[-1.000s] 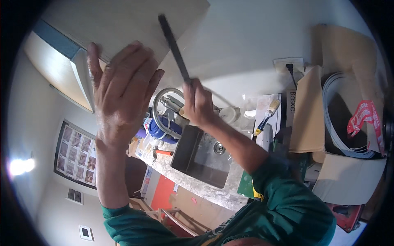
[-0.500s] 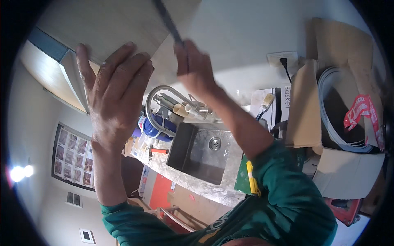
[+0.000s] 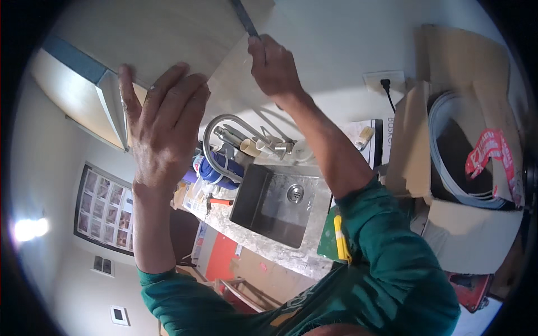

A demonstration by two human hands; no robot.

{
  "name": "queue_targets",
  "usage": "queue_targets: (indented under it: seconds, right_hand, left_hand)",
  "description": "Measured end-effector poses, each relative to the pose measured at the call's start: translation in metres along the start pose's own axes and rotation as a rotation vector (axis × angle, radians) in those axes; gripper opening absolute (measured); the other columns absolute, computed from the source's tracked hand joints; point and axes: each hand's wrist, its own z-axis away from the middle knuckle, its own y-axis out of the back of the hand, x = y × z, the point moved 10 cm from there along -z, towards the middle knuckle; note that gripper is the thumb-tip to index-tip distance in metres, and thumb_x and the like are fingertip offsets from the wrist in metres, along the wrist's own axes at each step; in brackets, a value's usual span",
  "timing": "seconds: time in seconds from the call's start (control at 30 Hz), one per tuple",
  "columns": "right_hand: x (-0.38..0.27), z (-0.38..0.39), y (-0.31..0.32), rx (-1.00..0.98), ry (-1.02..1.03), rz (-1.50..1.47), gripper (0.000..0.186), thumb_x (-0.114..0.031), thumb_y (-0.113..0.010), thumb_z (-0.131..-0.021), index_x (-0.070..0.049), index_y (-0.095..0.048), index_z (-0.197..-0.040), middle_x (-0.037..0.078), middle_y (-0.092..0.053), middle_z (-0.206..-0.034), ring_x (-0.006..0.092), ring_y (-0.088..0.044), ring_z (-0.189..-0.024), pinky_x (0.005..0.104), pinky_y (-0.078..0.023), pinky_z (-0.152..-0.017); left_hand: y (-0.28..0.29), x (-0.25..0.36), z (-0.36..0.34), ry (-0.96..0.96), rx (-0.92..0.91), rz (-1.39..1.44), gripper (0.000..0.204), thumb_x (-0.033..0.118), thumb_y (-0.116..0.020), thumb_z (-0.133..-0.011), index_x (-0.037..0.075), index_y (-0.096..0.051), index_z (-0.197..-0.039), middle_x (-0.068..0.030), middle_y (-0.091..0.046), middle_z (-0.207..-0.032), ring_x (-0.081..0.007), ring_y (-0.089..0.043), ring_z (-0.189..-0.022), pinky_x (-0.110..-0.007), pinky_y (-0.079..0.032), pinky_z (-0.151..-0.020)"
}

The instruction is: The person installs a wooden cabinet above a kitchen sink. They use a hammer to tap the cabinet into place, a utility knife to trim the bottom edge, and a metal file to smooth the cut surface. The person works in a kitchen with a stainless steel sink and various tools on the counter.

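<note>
My left hand (image 3: 165, 123) is raised at the left, fingers spread against the underside of a beige-grey cabinet panel (image 3: 168, 33). Higher and to the right, my right hand (image 3: 276, 70) is closed around one end of a narrow, flat dark bar (image 3: 245, 18). The bar slants up to the left past the panel, and its far end runs out of the picture. Its exact kind cannot be made out. Both forearms are bare below green sleeves.
Below my arms are a steel sink (image 3: 280, 213), a curved faucet (image 3: 210, 131), a blue container (image 3: 221, 171) and a hammer (image 3: 218, 201). To the right stand a brush (image 3: 365, 136), a wall socket (image 3: 384, 82) with a plug, and an opened carton (image 3: 412, 151) holding a coil.
My right hand has moved up and to the right with the bar, and it looks sharper than before. My left hand keeps its pose against the panel while the whole view shifts slightly.
</note>
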Motion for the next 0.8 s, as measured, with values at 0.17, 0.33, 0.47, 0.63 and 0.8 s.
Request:
queue_targets:
  seconds: [0.17, 0.33, 0.47, 0.63, 0.8]
  right_hand:
    - [-0.021, 0.112, 0.009, -0.084, 0.026, 0.037, 0.014, -0.014, -0.051, -0.099, -0.002, -0.052, -0.092, 0.021, -0.057, -0.063, 0.0428, -0.06, -0.06, 0.0504, -0.045, -0.052]
    - [-0.026, 0.064, -0.005, 0.123, 0.378, 0.398, 0.018, -0.016, -0.047, -0.101, 0.0, -0.054, -0.094, 0.02, -0.059, -0.063, 0.0416, -0.061, -0.061, 0.0491, -0.047, -0.052]
    - [-0.004, 0.035, 0.005, -0.005, 0.141, 0.174, 0.018, -0.017, -0.049, -0.1, -0.002, -0.056, -0.097, 0.021, -0.059, -0.066, 0.0419, -0.061, -0.061, 0.049, -0.048, -0.051]
    - [-0.011, 0.132, 0.005, -0.141, -0.095, -0.026, 0.013, -0.015, -0.052, -0.098, -0.002, -0.054, -0.096, 0.019, -0.058, -0.066, 0.0409, -0.062, -0.062, 0.0486, -0.047, -0.054]
    - [0.023, 0.032, 0.008, -0.033, 0.043, 0.144, 0.021, -0.021, -0.046, -0.1, -0.003, -0.057, -0.096, 0.021, -0.06, -0.068, 0.0419, -0.061, -0.058, 0.0487, -0.049, -0.053]
  left_hand:
    - [-0.008, -0.005, 0.005, 0.108, 0.041, -0.041, 0.03, 0.009, -0.075, -0.074, 0.012, -0.07, -0.103, 0.0009, -0.067, -0.113, -0.02, -0.058, -0.118, -0.057, -0.024, -0.118]
    - [-0.008, -0.001, -0.001, 0.078, 0.006, -0.049, 0.032, 0.008, -0.072, -0.072, 0.01, -0.07, -0.104, 0.0005, -0.065, -0.117, -0.0206, -0.056, -0.121, -0.058, -0.022, -0.119]
    - [-0.004, 0.001, 0.002, 0.065, -0.05, -0.059, 0.028, 0.009, -0.071, -0.074, 0.009, -0.07, -0.102, -0.0009, -0.066, -0.114, -0.0218, -0.057, -0.121, -0.058, -0.022, -0.119]
    - [-0.008, 0.004, 0.006, 0.052, 0.046, -0.024, 0.022, 0.008, -0.07, -0.077, 0.007, -0.07, -0.099, -0.0038, -0.068, -0.109, -0.0234, -0.059, -0.119, -0.058, -0.026, -0.116]
    - [0.004, 0.0, -0.004, 0.075, 0.087, -0.01, 0.023, 0.006, -0.077, -0.076, 0.008, -0.071, -0.098, -0.0039, -0.069, -0.109, -0.0226, -0.062, -0.115, -0.052, -0.035, -0.112]
